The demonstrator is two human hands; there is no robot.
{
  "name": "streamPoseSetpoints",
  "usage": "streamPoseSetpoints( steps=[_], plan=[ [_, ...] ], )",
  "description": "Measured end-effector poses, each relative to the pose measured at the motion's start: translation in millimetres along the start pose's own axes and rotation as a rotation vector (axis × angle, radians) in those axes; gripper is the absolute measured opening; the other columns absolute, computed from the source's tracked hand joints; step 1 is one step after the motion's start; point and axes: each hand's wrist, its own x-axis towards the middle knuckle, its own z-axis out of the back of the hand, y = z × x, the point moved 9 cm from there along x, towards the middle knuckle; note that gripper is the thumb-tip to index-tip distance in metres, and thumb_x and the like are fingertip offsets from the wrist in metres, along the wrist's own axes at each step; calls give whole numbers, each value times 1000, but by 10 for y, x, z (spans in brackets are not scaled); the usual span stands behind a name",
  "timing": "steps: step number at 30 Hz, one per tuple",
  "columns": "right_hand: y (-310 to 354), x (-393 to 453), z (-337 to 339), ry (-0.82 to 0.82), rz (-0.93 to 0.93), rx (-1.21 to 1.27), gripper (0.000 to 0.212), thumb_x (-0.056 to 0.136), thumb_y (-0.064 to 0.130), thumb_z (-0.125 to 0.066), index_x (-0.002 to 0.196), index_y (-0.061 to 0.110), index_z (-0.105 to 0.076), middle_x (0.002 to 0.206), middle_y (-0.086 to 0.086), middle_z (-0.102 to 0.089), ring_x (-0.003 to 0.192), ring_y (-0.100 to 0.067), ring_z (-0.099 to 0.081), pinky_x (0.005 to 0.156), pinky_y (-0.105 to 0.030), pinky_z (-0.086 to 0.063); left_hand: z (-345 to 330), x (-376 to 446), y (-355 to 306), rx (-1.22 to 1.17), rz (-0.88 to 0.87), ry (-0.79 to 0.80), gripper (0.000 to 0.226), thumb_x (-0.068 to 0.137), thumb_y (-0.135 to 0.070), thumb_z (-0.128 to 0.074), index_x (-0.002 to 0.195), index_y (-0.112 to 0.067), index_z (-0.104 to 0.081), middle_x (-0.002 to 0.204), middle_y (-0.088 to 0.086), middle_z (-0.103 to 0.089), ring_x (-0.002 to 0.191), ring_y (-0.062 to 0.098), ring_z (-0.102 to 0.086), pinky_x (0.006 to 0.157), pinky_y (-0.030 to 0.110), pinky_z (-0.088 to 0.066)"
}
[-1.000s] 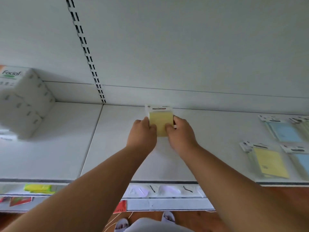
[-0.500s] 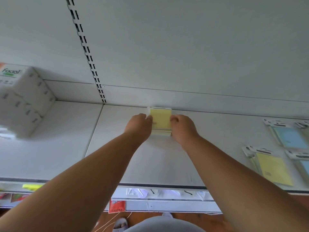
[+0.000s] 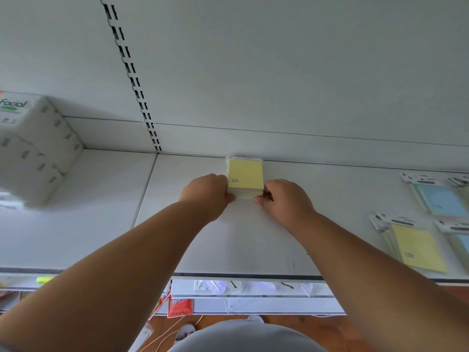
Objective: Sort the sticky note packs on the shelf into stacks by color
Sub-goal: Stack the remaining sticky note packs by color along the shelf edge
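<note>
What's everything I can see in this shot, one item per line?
yellow sticky note stack: one stack, pale yellow, at the back of the shelf against the rear wall, between both hands.
loose yellow pack: one, yellow, lying flat at the right front.
blue packs: at least two, light blue, right side, one cut off by the frame edge.
facial tissue packs: a white bundle, blurred, on the shelf's left bay.
shelf: one, white, with a slotted upright on the back wall.
red packet: one, hanging below the shelf edge.
left hand: grips the stack's left side.
right hand: grips the stack's right side.
</note>
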Motion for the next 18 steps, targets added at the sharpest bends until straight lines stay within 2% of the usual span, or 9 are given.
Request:
streamPoseSetpoints(
  steps=[7,10,14,18],
  plan=[
    [3,20,2,-10,55,-33,27,90,36,-62,81,10,-61,76,1,-48,77,-27,-56,62,-30,-31,-11,36,0,25,-9,26,26,95,-43,-50,87,-19,-47,93,3,-55,81,24,-50,66,32,-42],
    [4,5,-3,-8,77,-31,25,91,35,-59,79,14,-57,76,3,-47,76,-26,-55,62,-31,-34,-10,25,-1,5,-11,47,26,95,-45,-49,87,-19,-47,94,3,-56,84,24,-52,68,33,-44],
    [11,-56,75,-61,111,-25,33,93,40,-55,71,16,-50,74,2,-46,66,-23,-49,59,-35,-42,22,-24,-5,-15,-52,31,31,97,-48,-39,84,-21,-44,86,0,-48,79,24,-50,65,33,-41],
    [63,-43,92,-92,160,-62,33,95,33,-54,73,9,-57,74,-5,-50,66,-31,-54,57,-36,-41,11,-38,-8,-7,-72,19,29,101,-42,-34,83,-20,-43,86,0,-47,79,24,-50,65,33,-39]
  ],
)
